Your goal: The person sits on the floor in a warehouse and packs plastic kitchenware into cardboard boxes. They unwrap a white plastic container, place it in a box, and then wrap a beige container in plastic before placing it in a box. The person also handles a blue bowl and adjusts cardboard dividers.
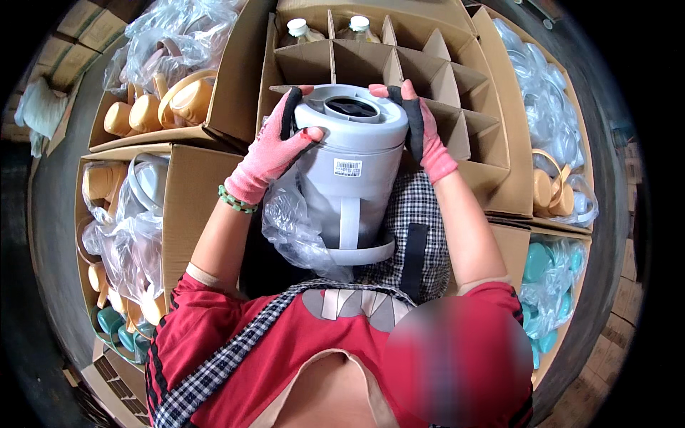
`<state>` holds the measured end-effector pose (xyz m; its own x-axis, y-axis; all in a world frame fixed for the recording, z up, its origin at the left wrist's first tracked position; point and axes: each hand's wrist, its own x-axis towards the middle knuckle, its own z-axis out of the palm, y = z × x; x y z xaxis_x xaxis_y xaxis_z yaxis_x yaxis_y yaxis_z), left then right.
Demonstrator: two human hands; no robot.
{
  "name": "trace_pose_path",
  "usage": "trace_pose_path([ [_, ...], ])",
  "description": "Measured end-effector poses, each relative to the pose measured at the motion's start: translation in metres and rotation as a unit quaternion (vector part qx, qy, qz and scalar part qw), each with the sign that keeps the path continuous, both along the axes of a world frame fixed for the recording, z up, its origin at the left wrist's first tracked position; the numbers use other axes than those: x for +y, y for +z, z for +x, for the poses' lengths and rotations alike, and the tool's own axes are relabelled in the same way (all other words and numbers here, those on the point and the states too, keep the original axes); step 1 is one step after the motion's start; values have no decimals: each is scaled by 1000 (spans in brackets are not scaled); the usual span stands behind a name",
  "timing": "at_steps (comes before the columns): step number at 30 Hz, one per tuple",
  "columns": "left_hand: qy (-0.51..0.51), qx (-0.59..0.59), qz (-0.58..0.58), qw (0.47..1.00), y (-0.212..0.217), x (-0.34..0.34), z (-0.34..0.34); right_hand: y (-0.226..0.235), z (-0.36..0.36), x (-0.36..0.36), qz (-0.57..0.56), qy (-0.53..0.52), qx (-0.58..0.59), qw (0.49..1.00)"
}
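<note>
So we've got the grey container (347, 189) standing roughly upright over the lap of the checked apron (422, 214), blocking our view of the near left corner of the divided carton (477, 171). Can't really tell what its base sits on from up here, tbh. Looks like stiff plastic, so we'd guess fairly light for its bulk, a bit slick and more likely to scuff than dent. Both hands are clamped on the lid end: left hand (267, 157) on the left of the rim, right hand (427, 135) opposite. We'd trust that rim, though if the lid's loose, the body below is safer. The curved grey band (360, 255) low down could hook on stuff, and the crumpled clear bag (300, 225) along its left side might snag too. Flanking us are a near left carton (187, 214) of bagged plasticware and a near right carton (508, 246) with teal pieces, so elbow room's tight. Further off, the cardboard dividers (364, 60) look bendy and get in the way, with two white-capped bottles (330, 32) by the carton's far edge, toward its left corner.
</note>
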<state>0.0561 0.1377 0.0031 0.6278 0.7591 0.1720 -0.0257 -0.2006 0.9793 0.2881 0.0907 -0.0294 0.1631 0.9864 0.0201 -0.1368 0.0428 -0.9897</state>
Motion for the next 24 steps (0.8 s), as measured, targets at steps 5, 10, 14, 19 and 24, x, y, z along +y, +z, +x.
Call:
trace_pose_path([
  [5,5,50,6,999,8,-2,2,4,2,5,-47,4,112,993],
  [10,20,113,28,993,8,-14,2,-2,12,14,-60,51,154,985],
  [14,-37,3,-105,994,14,-3,2,-1,-2,-10,-24,-23,48,998],
  [19,-84,-35,-159,983,1,13,-4,15,-18,-18,-50,-100,-17,994],
  [24,26,147,70,986,6,-18,1,8,2,0,-48,-15,101,994],
])
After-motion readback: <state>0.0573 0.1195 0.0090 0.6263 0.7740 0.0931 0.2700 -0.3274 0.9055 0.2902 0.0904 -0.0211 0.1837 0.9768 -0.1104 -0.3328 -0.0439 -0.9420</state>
